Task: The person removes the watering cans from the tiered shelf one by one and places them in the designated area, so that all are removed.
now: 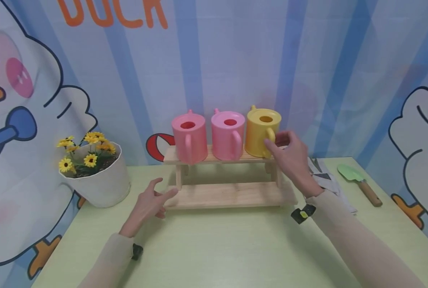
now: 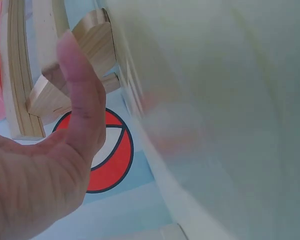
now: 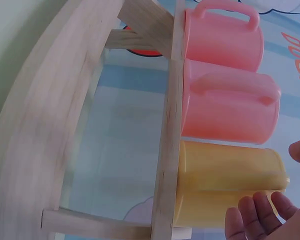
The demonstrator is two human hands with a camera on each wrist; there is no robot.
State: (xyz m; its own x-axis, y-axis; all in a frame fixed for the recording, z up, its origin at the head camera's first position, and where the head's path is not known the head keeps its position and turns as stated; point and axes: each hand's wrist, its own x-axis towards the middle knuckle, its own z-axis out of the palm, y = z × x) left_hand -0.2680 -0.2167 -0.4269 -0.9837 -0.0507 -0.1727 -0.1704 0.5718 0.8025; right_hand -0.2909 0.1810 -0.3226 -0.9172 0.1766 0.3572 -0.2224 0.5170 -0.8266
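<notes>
On the upper shelf of a two-step wooden stand (image 1: 231,195) stand a coral pink watering can (image 1: 196,142), a lighter pink one (image 1: 225,138) and a yellow one (image 1: 257,138). The right hand (image 1: 292,157) is at the yellow can's handle, thumb on one side and fingers on the other; in the right wrist view this hand (image 3: 262,220) has its fingers by the yellow can (image 3: 215,185), thumb apart. At the stand's left end, the left hand (image 1: 149,204) has its fingers spread and holds nothing; its thumb (image 2: 82,85) is beside the wood in the left wrist view.
A white pot (image 1: 104,186) with yellow flowers stands at the left of the table (image 1: 214,248). To the right of the stand lie grey-white gloves or cloth (image 1: 329,182) and a green trowel (image 1: 354,176) with a wooden handle. A striped printed curtain hangs behind.
</notes>
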